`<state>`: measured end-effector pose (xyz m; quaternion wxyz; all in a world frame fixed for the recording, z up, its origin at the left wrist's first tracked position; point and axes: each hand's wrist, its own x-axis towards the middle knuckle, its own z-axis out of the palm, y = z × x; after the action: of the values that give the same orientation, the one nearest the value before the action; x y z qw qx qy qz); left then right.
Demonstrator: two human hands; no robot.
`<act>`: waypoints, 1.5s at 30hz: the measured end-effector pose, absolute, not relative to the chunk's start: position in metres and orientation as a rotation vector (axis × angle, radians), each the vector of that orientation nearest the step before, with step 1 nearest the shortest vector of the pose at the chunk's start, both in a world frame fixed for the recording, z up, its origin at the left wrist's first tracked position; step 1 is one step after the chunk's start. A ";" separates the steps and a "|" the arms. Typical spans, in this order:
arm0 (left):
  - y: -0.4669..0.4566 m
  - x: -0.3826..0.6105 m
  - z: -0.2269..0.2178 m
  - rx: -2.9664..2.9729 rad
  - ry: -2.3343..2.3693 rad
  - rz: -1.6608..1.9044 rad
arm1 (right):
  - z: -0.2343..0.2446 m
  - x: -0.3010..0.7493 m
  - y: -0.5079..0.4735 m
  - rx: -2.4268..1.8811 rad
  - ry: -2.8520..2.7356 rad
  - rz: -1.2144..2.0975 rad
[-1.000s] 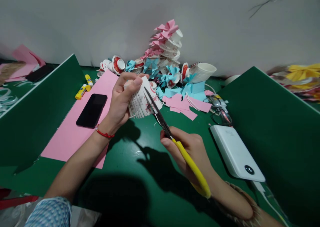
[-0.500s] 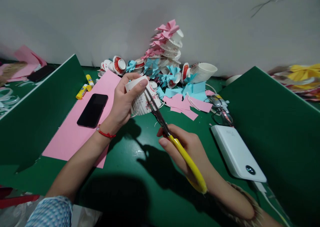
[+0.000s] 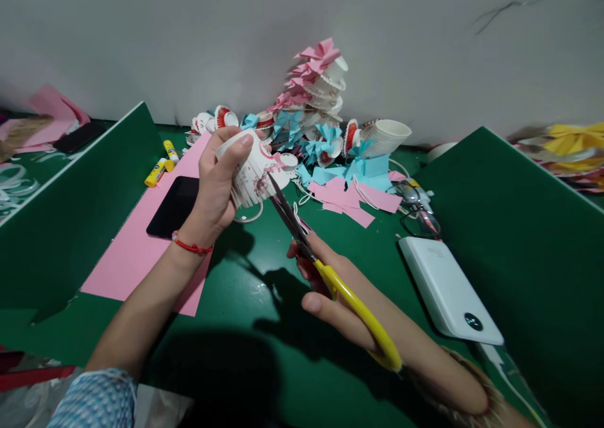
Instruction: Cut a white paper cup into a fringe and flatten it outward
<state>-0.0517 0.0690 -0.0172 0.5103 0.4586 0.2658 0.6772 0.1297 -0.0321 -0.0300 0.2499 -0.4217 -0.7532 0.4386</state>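
Observation:
In my left hand (image 3: 216,179) is a white paper cup (image 3: 257,170) with a pink and red print, its wall cut into narrow strips along the lower left edge. The thumb presses on the cup's upper side and the fingers go behind it. My right hand (image 3: 337,283) grips scissors (image 3: 349,296) with yellow handles. Their dark blades point up and left, with the tips at the cup's uncut right part; the blades look parted a little. Behind the cup stand paper cups with fringed edges and pink paper flowers (image 3: 311,69), stacked against the wall.
A black phone (image 3: 172,208) lies on pink paper (image 3: 117,264) at left, near yellow glue sticks (image 3: 155,172). Pink scraps (image 3: 344,198), glasses (image 3: 419,220) and a white power bank (image 3: 448,289) are at right. Green dividers (image 3: 500,226) flank both sides.
My left hand has moved left with the cup, turning its printed side more into view. The scissor blades have come out of the cup, and the right thumb has swung away from the fingers.

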 end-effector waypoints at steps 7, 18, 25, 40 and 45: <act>0.064 -0.047 -0.017 1.018 0.600 1.582 | -0.029 0.132 -0.032 -1.116 -2.039 1.191; 0.062 -0.042 -0.018 1.120 0.629 1.565 | -0.025 0.131 -0.034 -1.096 -2.028 1.171; 0.060 -0.040 -0.018 1.086 0.621 1.531 | -0.027 0.130 -0.034 -1.072 -1.999 1.171; 0.059 -0.039 -0.020 1.088 0.587 1.515 | -0.028 0.129 -0.034 -1.087 -1.957 1.171; 0.059 -0.039 -0.019 1.073 0.589 1.507 | -0.027 0.129 -0.033 -1.094 -1.968 1.161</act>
<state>-0.0390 0.0588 -0.0192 0.5648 0.4560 0.2503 0.6406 0.1289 -0.0331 -0.0270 0.2992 -0.4119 -0.7413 0.4374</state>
